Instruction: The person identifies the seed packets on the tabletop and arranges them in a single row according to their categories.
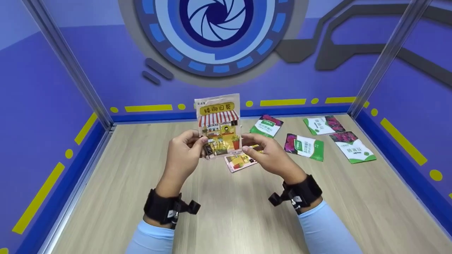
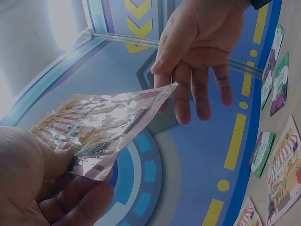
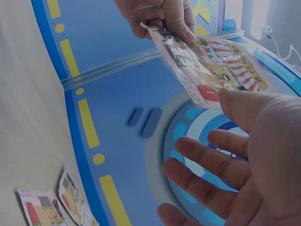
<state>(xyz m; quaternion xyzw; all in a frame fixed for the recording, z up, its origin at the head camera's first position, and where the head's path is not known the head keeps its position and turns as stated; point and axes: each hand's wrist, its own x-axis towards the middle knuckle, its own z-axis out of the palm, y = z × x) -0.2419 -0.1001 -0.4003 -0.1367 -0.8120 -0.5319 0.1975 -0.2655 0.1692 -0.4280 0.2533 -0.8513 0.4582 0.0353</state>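
Observation:
A seed packet [image 1: 219, 127] with a red-and-white striped awning and a shop picture is held up off the table, its front facing me. My left hand [image 1: 184, 150] pinches its lower left edge between thumb and fingers. Beside the right edge is my right hand [image 1: 268, 153], its fingers spread and loosely bent in the right wrist view, thumb tip right at the packet's corner. Below, partly hidden by the held packet and right hand, a similar shop-picture packet [image 1: 237, 163] lies on the table. The left wrist view shows two such packets, one being this larger packet [image 2: 284, 172].
Several green-and-white packets with pink flowers lie on the right of the wooden table [image 1: 123, 197]: one packet [image 1: 266, 126] at the back, one [image 1: 304, 147] nearer, another [image 1: 354, 147] far right. Blue panel walls [image 1: 247, 88] enclose the table's back and sides.

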